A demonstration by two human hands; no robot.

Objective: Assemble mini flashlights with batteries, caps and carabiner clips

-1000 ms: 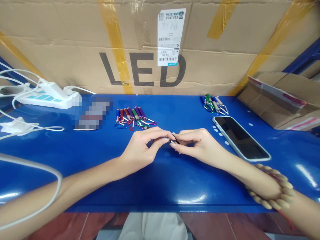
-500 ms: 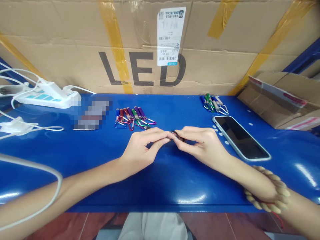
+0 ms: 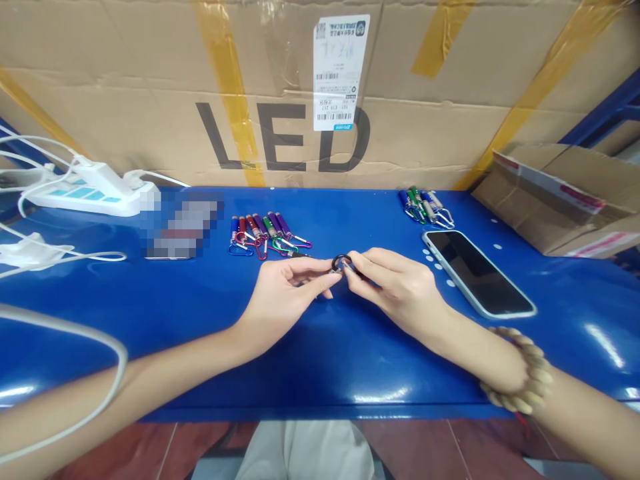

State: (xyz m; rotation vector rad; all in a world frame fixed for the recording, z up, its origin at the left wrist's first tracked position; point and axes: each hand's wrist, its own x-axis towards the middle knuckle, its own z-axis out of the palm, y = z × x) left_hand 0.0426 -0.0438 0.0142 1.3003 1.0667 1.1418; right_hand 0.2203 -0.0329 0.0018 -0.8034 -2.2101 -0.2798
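Over the middle of the blue table, my left hand (image 3: 283, 293) and my right hand (image 3: 400, 280) meet at a small black carabiner (image 3: 342, 257). Thumb and fingers of my left hand pinch its left side, near a silvery bit. From the other side the fingertips of my right hand grip it, covering much of it. Whatever hangs from the carabiner is hidden by my fingers. Just beyond my left hand lies a row of mini flashlights (image 3: 257, 230) in red, blue, purple and green, with coloured carabiners. A small dark piece (image 3: 300, 255) shows behind my left fingers; its kind is unclear.
A second bunch of mini flashlights (image 3: 423, 205) lies at the back right. Nearer are a phone (image 3: 480, 273) and small white dots. An open cardboard box (image 3: 555, 207) stands far right, a power strip (image 3: 100, 193) with cables far left. A large carton (image 3: 150, 87) walls the back.
My hands have shifted slightly and the black carabiner shows more clearly between them. The fingers of my left hand have spread a little below the pinch.
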